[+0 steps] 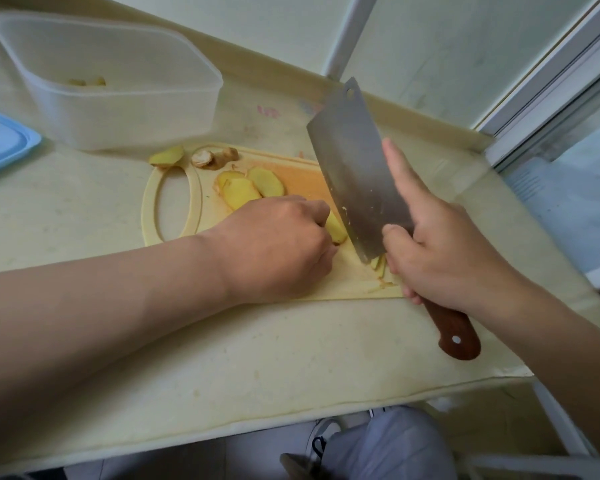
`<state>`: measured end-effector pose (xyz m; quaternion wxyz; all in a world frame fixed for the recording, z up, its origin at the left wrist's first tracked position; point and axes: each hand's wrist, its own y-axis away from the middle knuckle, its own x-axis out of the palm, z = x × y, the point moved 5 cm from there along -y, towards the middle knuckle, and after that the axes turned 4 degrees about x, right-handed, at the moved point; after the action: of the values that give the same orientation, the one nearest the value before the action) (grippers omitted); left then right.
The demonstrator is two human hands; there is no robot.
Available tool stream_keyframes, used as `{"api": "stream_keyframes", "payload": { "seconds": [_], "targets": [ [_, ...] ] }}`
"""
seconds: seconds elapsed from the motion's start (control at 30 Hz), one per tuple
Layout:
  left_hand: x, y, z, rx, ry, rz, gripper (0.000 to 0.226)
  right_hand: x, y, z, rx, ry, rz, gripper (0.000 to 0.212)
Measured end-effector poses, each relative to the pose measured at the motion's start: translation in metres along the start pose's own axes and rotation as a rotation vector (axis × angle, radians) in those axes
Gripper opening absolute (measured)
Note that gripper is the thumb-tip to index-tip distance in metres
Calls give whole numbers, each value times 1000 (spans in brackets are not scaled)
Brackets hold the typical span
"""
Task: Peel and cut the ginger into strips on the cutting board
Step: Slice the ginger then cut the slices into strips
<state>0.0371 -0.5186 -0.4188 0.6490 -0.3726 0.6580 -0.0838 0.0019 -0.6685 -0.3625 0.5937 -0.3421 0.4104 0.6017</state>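
Observation:
A cream cutting board (pixel 174 206) with an oval handle hole lies on the counter. My left hand (pixel 278 247) holds down a yellow ginger slice (pixel 336 228) with curled fingers. My right hand (pixel 444 254) grips the wooden handle of a cleaver (pixel 354 171), index finger stretched along the blade; the blade's edge stands just right of that slice. Thin ginger strips (pixel 380 268) lie under the blade's heel. Two more peeled slices (pixel 253 188) lie further back on the board. Peel scraps and knobs (pixel 215 157) sit at its far edge beside a ginger piece (pixel 167 155).
A translucent plastic container (pixel 118 77) holding a few ginger bits stands at the back left. A blue lid (pixel 0 140) lies at the left edge. The counter's front edge runs below my arms; a window frame (pixel 551 81) rises on the right.

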Motion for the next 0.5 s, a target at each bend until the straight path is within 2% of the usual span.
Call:
{"api": "stream_keyframes", "payload": {
  "seconds": [0.23,0.33,0.5],
  "targets": [
    [2,-1,-1,23,-36,8,42,-1,-34,17,16,119,110,95],
    [0,-1,-2,34,-35,14,43,2,-49,28,-6,116,87,96],
    [-1,1,-1,15,-20,18,46,3,-22,8,-1,-73,-35,94]
  ]
}}
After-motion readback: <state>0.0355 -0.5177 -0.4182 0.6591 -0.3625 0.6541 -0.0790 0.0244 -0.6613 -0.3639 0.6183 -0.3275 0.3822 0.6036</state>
